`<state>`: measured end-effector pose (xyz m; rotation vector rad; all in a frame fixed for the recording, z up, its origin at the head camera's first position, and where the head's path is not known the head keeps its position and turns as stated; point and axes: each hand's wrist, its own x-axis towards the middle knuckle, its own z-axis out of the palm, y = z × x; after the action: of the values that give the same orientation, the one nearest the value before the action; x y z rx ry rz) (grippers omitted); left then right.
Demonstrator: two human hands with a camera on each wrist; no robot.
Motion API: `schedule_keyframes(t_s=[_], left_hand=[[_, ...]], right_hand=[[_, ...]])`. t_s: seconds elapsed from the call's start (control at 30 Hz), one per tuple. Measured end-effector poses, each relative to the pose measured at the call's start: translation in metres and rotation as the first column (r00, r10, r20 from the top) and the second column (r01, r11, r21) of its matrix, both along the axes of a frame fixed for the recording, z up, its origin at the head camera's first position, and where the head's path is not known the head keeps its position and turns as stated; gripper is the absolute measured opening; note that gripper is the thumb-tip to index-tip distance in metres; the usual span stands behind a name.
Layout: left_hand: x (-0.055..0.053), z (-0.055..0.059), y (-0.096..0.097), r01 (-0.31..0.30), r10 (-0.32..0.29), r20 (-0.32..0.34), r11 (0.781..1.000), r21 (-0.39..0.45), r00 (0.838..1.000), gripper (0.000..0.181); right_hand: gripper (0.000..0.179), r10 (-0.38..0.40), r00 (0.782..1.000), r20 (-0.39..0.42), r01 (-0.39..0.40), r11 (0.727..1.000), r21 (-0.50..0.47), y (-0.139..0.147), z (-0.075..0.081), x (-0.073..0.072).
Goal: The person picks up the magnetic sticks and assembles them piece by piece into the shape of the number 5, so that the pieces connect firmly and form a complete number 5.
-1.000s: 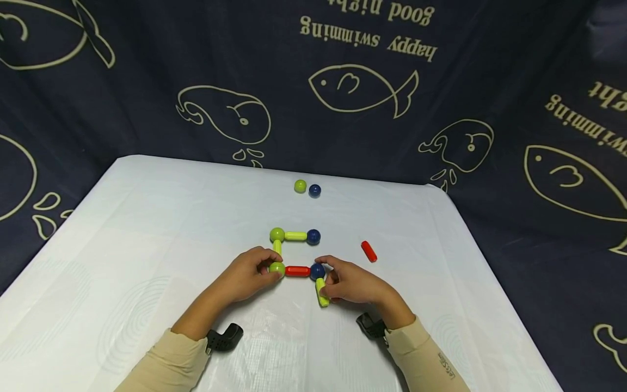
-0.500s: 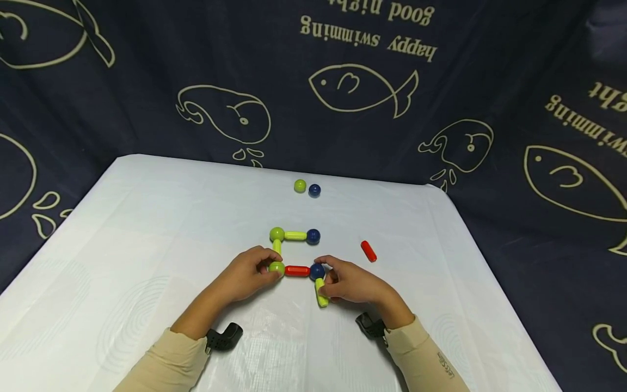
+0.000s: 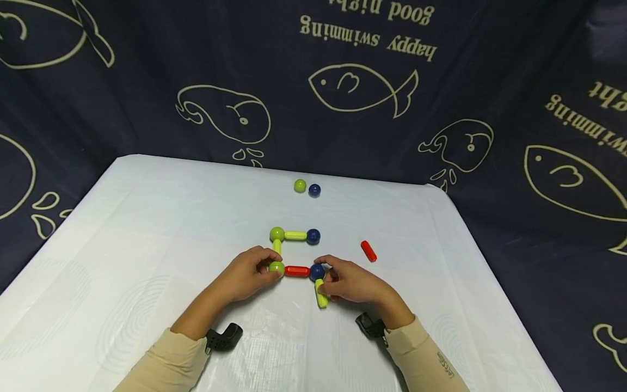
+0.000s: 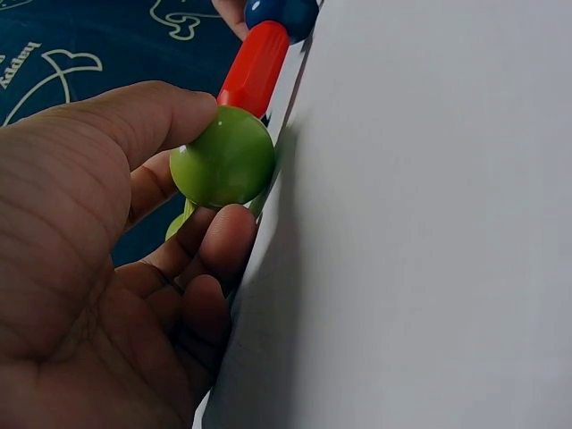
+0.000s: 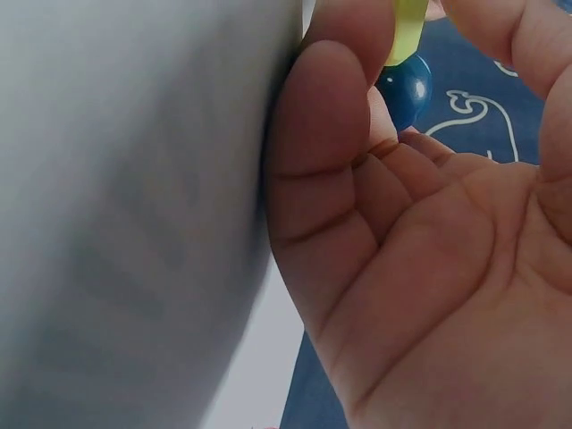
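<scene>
Magnetic-style balls and rods form an open chain on the white table. My left hand point(image 3: 250, 275) pinches the near green ball point(image 4: 223, 161) between thumb and fingers. From this ball a red rod point(image 3: 297, 271) runs right to a blue ball point(image 3: 317, 271). My right hand point(image 3: 355, 280) has its thumb and a finger on a yellow-green rod point(image 3: 321, 298), which points from the blue ball toward me, tilted slightly. Its index fingertip rests on the blue ball. In the right wrist view, the rod's end point(image 5: 407, 31) shows between the fingers, beside the blue ball.
Behind the left hand, a yellow-green rod point(image 3: 277, 246) leads to another green ball point(image 3: 277, 234), then a rod point(image 3: 295, 236) and a blue ball point(image 3: 313, 236). A loose red rod point(image 3: 369, 251) lies at right. Two loose balls, green point(image 3: 300, 185) and blue point(image 3: 314, 190), sit farther back.
The near end of the yellow-green rod under the right hand has shifted very slightly left and toward me. Both hands otherwise keep their places.
</scene>
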<state>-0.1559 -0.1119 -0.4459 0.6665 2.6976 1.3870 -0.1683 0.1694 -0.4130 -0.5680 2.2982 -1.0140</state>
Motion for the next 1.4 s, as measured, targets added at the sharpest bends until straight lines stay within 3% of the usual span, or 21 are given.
schedule_keyframes(t_s=[1.07,1.4], left_hand=[[0.0,0.001,0.001,0.002,-0.002,0.008,1.0,0.002,1.0,0.021],[-0.001,0.0,0.001,-0.008,0.008,0.016,1.0,-0.006,1.0,0.021]], right_hand=[[0.044,-0.028,0.999,-0.041,0.028,1.0,-0.003,0.002,0.001,-0.001],[0.032,-0.05,0.987,-0.15,0.046,0.998,-0.03,0.011,0.013,-0.012]])
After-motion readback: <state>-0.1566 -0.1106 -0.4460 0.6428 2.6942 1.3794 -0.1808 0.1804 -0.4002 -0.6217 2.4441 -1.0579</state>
